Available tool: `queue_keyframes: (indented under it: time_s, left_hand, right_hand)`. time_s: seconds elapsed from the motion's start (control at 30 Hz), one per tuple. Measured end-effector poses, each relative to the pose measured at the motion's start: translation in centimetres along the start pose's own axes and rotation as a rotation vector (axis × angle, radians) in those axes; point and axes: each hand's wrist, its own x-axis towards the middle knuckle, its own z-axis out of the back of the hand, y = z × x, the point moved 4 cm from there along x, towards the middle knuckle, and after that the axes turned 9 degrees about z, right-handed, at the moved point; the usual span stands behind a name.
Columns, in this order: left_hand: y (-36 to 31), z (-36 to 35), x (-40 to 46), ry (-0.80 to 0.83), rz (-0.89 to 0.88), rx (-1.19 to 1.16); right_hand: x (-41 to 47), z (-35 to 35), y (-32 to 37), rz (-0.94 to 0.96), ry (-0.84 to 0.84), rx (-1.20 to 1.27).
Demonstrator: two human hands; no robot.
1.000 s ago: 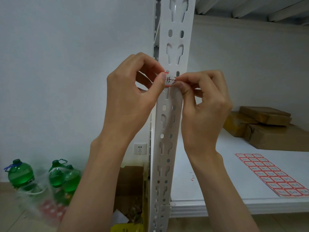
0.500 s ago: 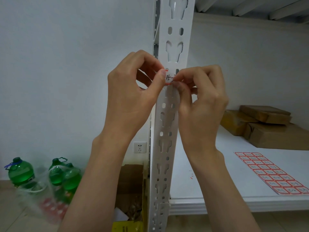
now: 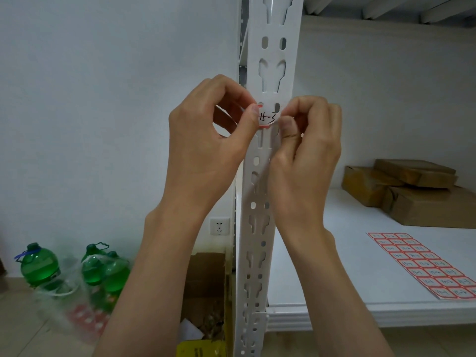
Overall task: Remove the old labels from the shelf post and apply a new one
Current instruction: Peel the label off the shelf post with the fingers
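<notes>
1. Head view: a white slotted shelf post runs upright through the middle of the frame, and a small red-edged label marked "15-3" sits on its front face at about the height of both hands.
2. The left hand is at the label's left edge. Its fingers are curled in tight, the thumb lies against that edge, and the forefinger bends over above it, so the hand pinches the label's left side.
3. The right hand is at the label's right edge. Its fingers are folded close with almost no gap, and the thumb tip presses at the lower right corner of the label against the post.
4. Whether the label lies flat on the post or is partly lifted cannot be told.
5. On the white shelf board to the right lies a sheet of red-edged labels, well apart from the hands, with brown parcels behind it.
6. On the floor at lower left stand green bottles.
</notes>
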Motion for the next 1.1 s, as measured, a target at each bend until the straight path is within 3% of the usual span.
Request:
queue_keyframes:
  time_s: [0.33,0.53,1.1]
  left_hand:
    - [0.0,0.1,0.0,0.003,-0.020,0.024]
    - [-0.6,-0.6,-0.5,-0.001,-0.220,0.223]
    - [-0.6,-2.5,-2.1,-0.278,-0.296,0.251]
  right_hand:
    - [0.9,1.9,-0.6,-0.081,-0.040,0.164]
    - [0.9,2.4,-0.9,-0.074,-0.030,0.184]
    - [0.8,2.7,-1.5,-0.134,-0.031,0.199]
